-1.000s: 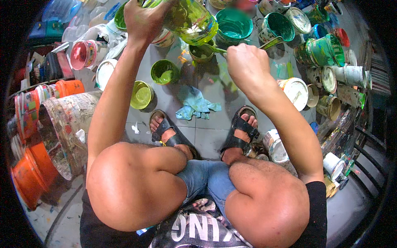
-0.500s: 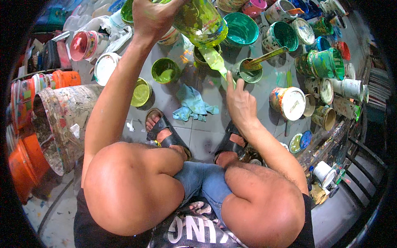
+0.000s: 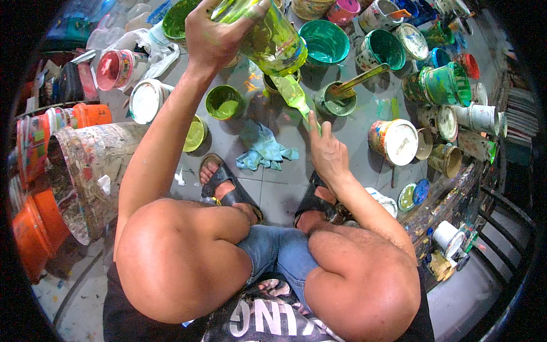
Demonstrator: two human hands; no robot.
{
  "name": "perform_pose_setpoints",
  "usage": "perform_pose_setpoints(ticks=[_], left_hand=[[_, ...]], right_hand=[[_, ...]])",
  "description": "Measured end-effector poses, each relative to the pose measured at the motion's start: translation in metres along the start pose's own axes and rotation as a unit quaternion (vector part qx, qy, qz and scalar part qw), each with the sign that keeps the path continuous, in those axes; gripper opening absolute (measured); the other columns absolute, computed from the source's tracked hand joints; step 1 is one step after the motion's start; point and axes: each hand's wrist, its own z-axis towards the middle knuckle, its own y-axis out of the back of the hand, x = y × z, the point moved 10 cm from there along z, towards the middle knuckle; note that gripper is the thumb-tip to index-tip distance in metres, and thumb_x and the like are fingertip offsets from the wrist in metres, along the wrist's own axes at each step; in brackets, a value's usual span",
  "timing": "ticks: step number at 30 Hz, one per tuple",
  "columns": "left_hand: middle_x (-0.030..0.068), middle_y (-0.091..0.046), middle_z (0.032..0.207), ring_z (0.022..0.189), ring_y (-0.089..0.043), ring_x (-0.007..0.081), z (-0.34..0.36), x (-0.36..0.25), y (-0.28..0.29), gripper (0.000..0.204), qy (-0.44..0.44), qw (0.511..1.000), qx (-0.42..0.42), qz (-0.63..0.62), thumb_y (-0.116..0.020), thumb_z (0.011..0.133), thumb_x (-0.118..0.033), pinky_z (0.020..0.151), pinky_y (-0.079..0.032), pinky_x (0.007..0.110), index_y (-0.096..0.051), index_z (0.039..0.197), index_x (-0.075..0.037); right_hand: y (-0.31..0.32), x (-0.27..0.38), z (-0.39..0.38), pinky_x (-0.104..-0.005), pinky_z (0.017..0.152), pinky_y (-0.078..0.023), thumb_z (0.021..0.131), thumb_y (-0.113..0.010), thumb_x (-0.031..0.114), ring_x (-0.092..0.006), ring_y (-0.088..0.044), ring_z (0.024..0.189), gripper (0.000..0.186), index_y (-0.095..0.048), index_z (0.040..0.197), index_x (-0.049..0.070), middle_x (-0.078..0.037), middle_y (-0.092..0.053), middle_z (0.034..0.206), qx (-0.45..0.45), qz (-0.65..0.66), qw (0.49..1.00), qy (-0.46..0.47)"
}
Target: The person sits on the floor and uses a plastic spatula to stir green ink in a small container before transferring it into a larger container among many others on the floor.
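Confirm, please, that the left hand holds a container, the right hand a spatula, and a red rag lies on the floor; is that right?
Not quite: the rag is light blue, not red, as the head view shows. It lies on the floor, the left hand holds the container and the right hand the spatula.

2 bare hands (image 3: 329, 154) in, 1 held lime-smeared flat spatula (image 3: 292, 96), 1 held green-streaked rd tub (image 3: 276, 43), & 1 crumpled lt-blue cloth (image 3: 265, 148), 2 blk strappy sandals (image 3: 232, 198)!

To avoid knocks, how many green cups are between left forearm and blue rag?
2: a dark green cup farther out, a yellowish green cup closer in; the left forearm may hide others.
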Motion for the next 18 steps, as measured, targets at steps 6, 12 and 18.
perform_pose_setpoints(ticks=[6,12,18], left_hand=[[0.0105,-0.068,0.102,0.093,-0.063,0.0141,0.006,0.014,0.012,0.049,0.02,1.0,-0.011,-0.012,-0.072,0.083,-0.025,0.084,-0.05,0.027,-0.061,0.121,0.003],[0.0104,-0.068,0.103,0.094,-0.063,0.0143,0.008,0.022,0.021,0.048,0.033,0.999,-0.02,-0.022,-0.072,0.083,-0.025,0.084,-0.05,0.027,-0.061,0.121,0.003],[0.0104,-0.068,0.103,0.094,-0.063,0.0145,0.008,0.029,0.027,0.047,0.043,0.998,-0.029,-0.032,-0.071,0.084,-0.024,0.085,-0.05,0.027,-0.061,0.12,0.003]], right_hand=[[-0.006,0.001,-0.017,-0.0461,0.055,-0.053,0.082,-0.056,0.005,-0.0352,-0.063,0.065,0.07,-0.03,0.147,0.007,-0.017,-0.047,0.097,0.012,0.028,0.999,-0.014],[-0.012,-0.002,-0.031,-0.0459,0.054,-0.052,0.086,-0.054,0.009,-0.0349,-0.062,0.064,0.065,-0.032,0.147,0.008,-0.016,-0.047,0.095,0.014,0.038,0.999,-0.037],[-0.004,-0.006,-0.047,-0.0439,0.053,-0.051,0.087,-0.055,0.011,-0.0326,-0.062,0.062,0.064,-0.033,0.147,0.01,-0.014,-0.047,0.092,0.037,0.01,0.999,-0.028]])
